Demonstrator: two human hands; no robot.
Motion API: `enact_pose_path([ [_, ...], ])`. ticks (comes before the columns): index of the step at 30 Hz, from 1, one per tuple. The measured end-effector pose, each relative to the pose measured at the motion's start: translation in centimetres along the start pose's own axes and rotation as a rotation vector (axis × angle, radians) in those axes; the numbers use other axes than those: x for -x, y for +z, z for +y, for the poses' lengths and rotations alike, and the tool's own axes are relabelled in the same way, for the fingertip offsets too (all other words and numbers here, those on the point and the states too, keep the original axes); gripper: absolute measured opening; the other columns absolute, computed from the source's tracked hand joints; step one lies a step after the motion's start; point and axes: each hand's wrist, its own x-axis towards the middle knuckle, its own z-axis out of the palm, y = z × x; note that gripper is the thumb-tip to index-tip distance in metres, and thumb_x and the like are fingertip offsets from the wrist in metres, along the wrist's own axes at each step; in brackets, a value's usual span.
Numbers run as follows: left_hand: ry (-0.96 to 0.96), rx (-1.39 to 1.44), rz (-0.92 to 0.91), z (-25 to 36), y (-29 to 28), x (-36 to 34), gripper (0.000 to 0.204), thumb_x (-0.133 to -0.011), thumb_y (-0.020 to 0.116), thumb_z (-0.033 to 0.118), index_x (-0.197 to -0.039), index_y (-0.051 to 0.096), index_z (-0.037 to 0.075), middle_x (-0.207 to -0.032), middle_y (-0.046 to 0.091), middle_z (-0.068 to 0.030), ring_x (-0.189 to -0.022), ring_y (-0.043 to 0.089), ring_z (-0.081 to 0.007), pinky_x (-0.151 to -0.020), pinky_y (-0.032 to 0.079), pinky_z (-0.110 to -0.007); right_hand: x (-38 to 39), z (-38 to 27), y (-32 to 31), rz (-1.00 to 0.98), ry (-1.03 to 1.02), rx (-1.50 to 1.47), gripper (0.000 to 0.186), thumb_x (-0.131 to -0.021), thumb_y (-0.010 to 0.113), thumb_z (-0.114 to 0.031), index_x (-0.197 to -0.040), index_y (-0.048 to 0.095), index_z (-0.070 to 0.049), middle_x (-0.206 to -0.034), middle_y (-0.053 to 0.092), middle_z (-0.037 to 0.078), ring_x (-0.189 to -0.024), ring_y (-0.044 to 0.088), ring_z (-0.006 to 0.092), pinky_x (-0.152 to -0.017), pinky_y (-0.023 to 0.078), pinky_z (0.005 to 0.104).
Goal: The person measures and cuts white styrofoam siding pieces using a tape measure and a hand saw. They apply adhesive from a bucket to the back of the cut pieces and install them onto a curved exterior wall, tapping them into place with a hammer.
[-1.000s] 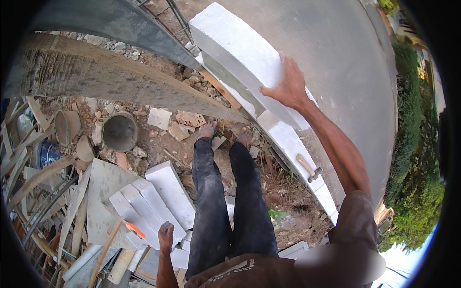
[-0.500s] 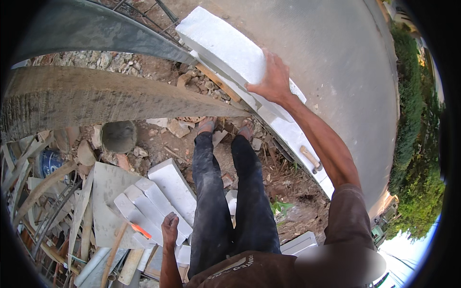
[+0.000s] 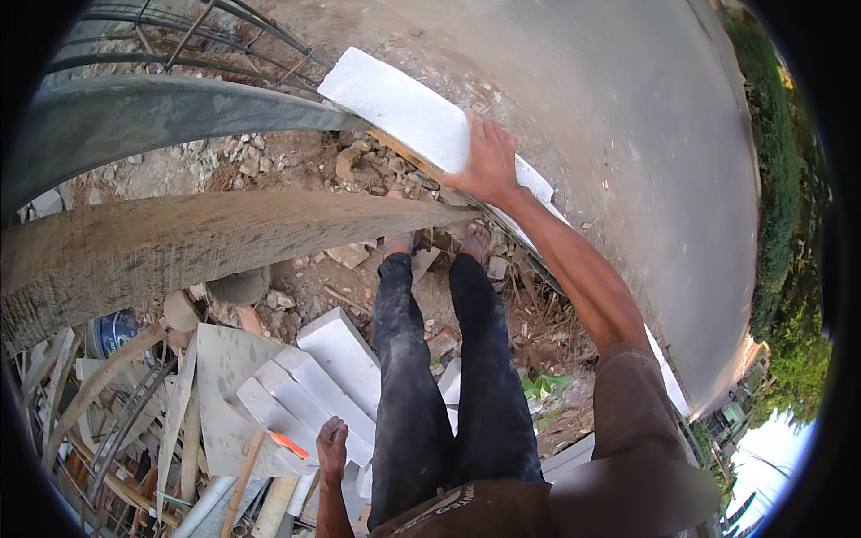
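My right hand [image 3: 489, 160] grips the right part of a white lightweight concrete block [image 3: 399, 97], thumb on the near edge and fingers over the top. The block lies along the low white wall row [image 3: 668, 369], its near long edge beside a wooden strip [image 3: 404, 151]. What is directly under the block is hidden. My left hand [image 3: 332, 446] hangs low with curled fingers and nothing seen in it. Below it in depth are several stacked white blocks [image 3: 309, 394] and a bright orange strip-shaped thing [image 3: 289, 446].
A rough wooden post [image 3: 224, 229] and a grey post [image 3: 188, 112] cross the left side. Steel bars [image 3: 193, 45] stand beyond them. Rubble [image 3: 350, 255] surrounds my feet. Scrap wood and pipes [image 3: 117, 439] lie lower left, near a blue bucket [image 3: 117, 332]. Pavement [image 3: 628, 152] runs beyond the wall.
The block, tilted and raised off the row before, now sits lower and flatter along it, my right hand still on it. The wooden-handled hammer on the wall is no longer visible.
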Motion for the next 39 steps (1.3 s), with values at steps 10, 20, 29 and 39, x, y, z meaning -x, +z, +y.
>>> enact_pose_path([
  [10,0.020,-0.044,0.035,1.9,-0.3,-0.1,0.053,-0.097,0.068,0.026,-0.133,0.058,-0.011,-0.120,0.070,-0.0234,-0.113,0.066,-0.0289,-0.102,0.050,-0.038,0.2,1.3,4.3,0.020,0.003,-0.028,0.120,-0.055,0.089,-0.034,-0.153,0.032,0.001,-0.138,0.050,0.021,-0.131,0.046,0.0371,-0.110,0.031,0.0525],
  [20,0.072,0.018,0.020,6.9,1.4,-3.0,0.055,-0.099,0.066,0.025,-0.138,0.054,-0.012,-0.130,0.066,-0.0247,-0.121,0.063,-0.0296,-0.106,0.048,-0.039,0.8,2.4,5.9,-0.012,0.014,-0.012,0.121,-0.060,0.090,-0.039,-0.156,0.029,0.001,-0.144,0.047,0.022,-0.136,0.044,0.0387,-0.112,0.033,0.0546],
  [29,0.986,-0.303,0.148,28.4,9.7,-16.3,0.046,-0.101,0.065,0.024,-0.134,0.058,-0.006,-0.127,0.065,-0.0256,-0.123,0.061,-0.0405,-0.108,0.045,-0.046,3.9,6.0,2.1,0.018,-0.052,-0.084,0.106,-0.078,0.085,-0.046,-0.158,0.030,-0.003,-0.157,0.038,0.022,-0.146,0.036,0.0398,-0.119,0.031,0.0523],
  [39,1.738,-0.960,0.111,47.8,17.5,-23.5,0.093,-0.080,0.084,0.015,-0.159,0.035,0.017,-0.165,0.030,-0.0092,-0.153,0.029,-0.0318,-0.128,0.026,-0.048,32.6,17.6,-3.2,0.287,1.317,-0.764,0.044,-0.096,0.072,-0.028,-0.127,0.058,0.000,-0.108,0.066,0.013,-0.087,0.067,0.0208,-0.070,0.059,0.0337],
])
